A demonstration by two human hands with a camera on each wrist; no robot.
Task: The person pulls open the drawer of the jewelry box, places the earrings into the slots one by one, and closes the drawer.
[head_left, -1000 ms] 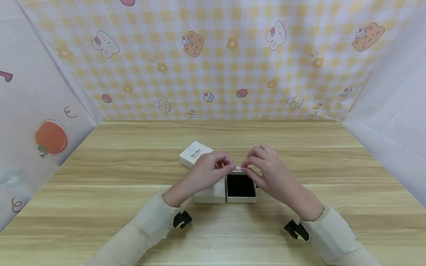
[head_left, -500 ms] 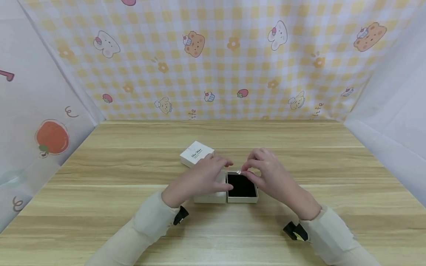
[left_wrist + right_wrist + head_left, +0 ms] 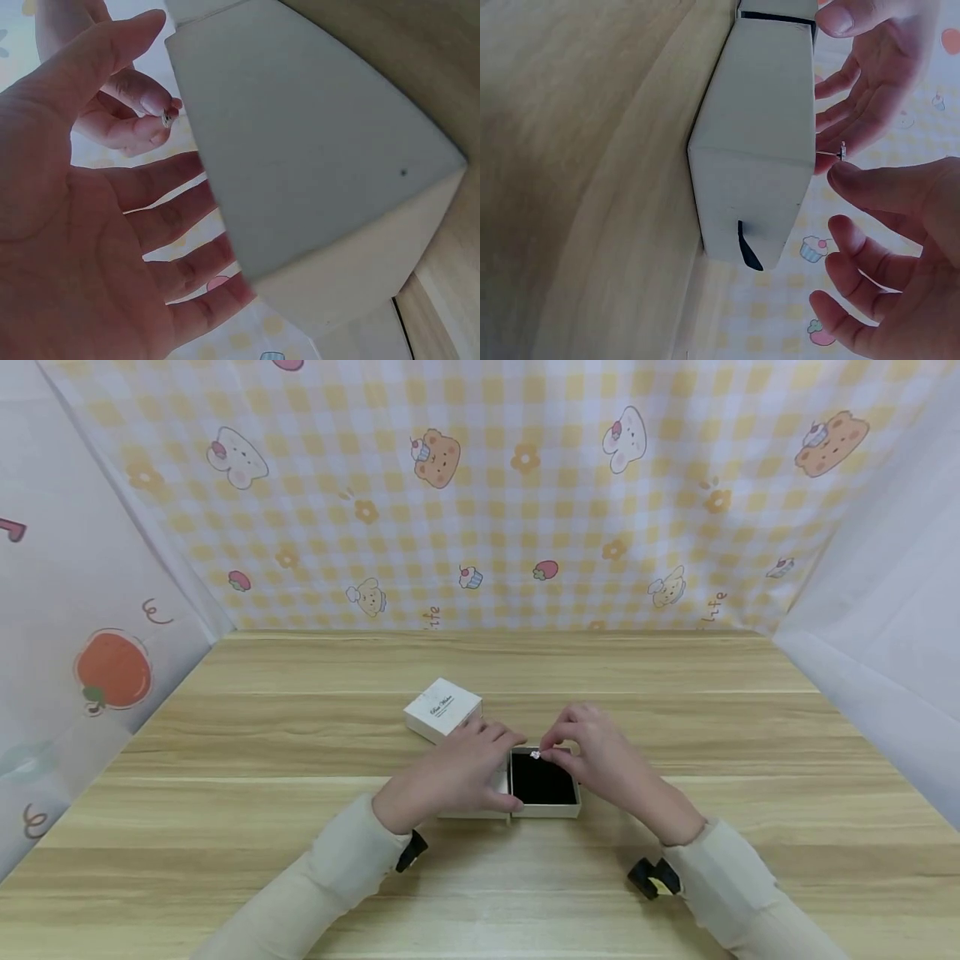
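Note:
Between the thumb and forefinger of my right hand (image 3: pixel 600 756) is a small silver stud earring (image 3: pixel 842 152), its thin post showing in the right wrist view. It is held over the far edge of an open white jewellery box (image 3: pixel 546 811) lined with a black pad (image 3: pixel 543 781). My left hand (image 3: pixel 453 772) spreads over a second white box (image 3: pixel 472 815) just to the left. Its thumb and fingertips lie near the open box's left rim; whether they touch it I cannot tell. In the left wrist view, its fingers (image 3: pixel 176 225) are nearly straight and pass behind a white box wall.
Behind the left hand stands a white lid (image 3: pixel 442 706) with dark lettering, turned at an angle. A black ribbon tab (image 3: pixel 748 247) sticks out of the open box's side. The wooden table (image 3: pixel 480 893) ends at a yellow checked cloth (image 3: pixel 495 527).
My left hand has let go of the earring, opened its fingers and come down by the open box's left rim. The right hand has lowered the earring slightly towards the black pad.

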